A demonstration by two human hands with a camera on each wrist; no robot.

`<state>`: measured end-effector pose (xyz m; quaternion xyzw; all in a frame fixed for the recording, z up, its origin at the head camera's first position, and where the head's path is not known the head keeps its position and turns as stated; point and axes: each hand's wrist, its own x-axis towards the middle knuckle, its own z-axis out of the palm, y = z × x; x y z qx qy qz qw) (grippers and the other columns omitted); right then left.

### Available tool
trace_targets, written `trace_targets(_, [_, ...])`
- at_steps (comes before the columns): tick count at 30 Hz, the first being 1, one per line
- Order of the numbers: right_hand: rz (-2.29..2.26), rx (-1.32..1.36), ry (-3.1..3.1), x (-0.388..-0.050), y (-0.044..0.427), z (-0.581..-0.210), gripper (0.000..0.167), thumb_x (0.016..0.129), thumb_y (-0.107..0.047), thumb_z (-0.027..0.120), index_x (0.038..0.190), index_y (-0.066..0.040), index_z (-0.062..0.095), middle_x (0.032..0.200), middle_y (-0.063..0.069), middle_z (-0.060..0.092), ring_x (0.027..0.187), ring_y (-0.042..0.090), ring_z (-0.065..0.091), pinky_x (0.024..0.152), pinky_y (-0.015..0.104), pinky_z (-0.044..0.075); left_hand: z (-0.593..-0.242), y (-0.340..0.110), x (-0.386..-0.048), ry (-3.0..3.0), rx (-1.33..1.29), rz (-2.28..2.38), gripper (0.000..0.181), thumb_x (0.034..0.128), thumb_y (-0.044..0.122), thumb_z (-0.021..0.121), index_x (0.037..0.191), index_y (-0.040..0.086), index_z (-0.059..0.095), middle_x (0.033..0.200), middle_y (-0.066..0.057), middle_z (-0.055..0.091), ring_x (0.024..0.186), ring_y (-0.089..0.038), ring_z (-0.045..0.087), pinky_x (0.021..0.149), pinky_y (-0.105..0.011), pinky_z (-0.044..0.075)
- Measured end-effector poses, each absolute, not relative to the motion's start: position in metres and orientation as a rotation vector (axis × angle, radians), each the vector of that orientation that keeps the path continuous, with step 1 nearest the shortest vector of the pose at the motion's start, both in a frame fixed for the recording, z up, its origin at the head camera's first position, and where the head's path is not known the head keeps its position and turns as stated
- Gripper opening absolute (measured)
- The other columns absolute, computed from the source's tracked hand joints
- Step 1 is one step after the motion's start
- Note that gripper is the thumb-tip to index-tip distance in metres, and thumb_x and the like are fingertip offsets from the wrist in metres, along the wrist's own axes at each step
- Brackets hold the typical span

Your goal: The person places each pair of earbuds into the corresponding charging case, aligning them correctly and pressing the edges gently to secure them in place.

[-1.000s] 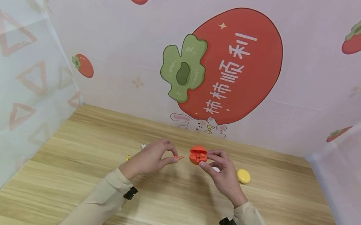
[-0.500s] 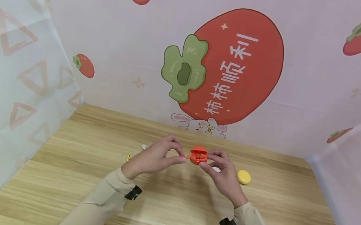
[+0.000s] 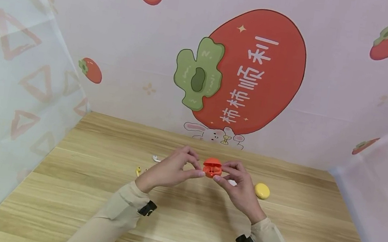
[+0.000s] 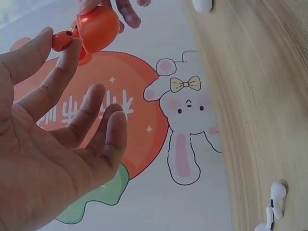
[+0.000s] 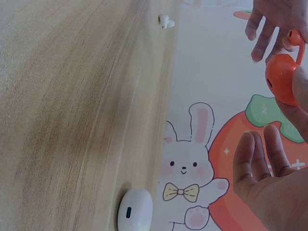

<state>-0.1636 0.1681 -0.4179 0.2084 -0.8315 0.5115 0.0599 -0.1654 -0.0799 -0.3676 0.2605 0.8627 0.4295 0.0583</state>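
My right hand [image 3: 242, 188] holds an orange earbud case [image 3: 212, 173] above the wooden table, thumb on its near side and fingers behind. The case's lid is raised. Between left thumb and index fingertip, an orange earbud [image 4: 61, 41] is pinched right at the mouth of the case; the other fingers of my left hand [image 3: 172, 170] are spread and touch nothing in the left wrist view. Seen from the right wrist, the earbud [image 5: 293, 36] has its stem beside the case [image 5: 280, 78]. How far the stem sits inside, I cannot tell.
White earbuds [image 4: 276, 195] and yellow earbuds [image 3: 138, 170] lie on the table at the left, partly behind my left hand. A closed yellow case [image 3: 262, 190] lies right of my right hand. A white case [image 5: 135, 211] lies behind that hand. A printed wall stands at the back.
My left hand has moved right with the orange earbud, from a gap beside the case up to its opening. The right hand and case have stayed almost still.
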Motion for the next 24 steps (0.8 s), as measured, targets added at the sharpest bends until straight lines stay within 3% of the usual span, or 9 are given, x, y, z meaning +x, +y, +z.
trace_targets(8, [1.523, 0.678, -2.5, -0.1634, 0.1677, -0.4183, 0.031, 0.089, -0.01, 0.079, 0.118, -0.001, 0.074, 0.117, 0.011, 0.058, 0.1, 0.036, 0.062, 0.083, 0.036, 0.058, -0.3678, -0.0764, -0.1669, 2.581, 0.738, 1.311, 0.02, 0.0965, 0.03, 0.072, 0.094, 0.011, 0.079, 0.128, -0.014, 0.057, 0.125, -0.032, 0.047, 0.104, -0.058, 0.039])
trace_targets(14, [1.526, 0.699, -2.488, -0.1636, 0.1673, -0.4198, 0.031, 0.089, -0.009, 0.079, 0.118, -0.002, 0.075, 0.117, 0.01, 0.059, 0.103, 0.036, 0.06, 0.083, 0.034, 0.057, -0.3691, -0.0749, -0.1687, 2.519, 0.682, 1.381, 0.022, 0.0986, 0.03, 0.068, 0.087, 0.014, 0.079, 0.124, -0.01, 0.061, 0.122, -0.027, 0.052, 0.1, -0.052, 0.045])
trace_targets(24, [1.533, 0.704, -2.473, -0.1643, 0.1669, -0.4215, 0.03, 0.088, -0.008, 0.079, 0.117, -0.001, 0.075, 0.116, 0.01, 0.059, 0.103, 0.037, 0.06, 0.082, 0.033, 0.057, -0.3659, -0.0717, -0.1692, 2.574, 0.629, 1.38, 0.028, 0.1016, 0.029, 0.064, 0.081, 0.015, 0.077, 0.101, 0.001, 0.068, 0.11, -0.021, 0.056, 0.094, -0.049, 0.046])
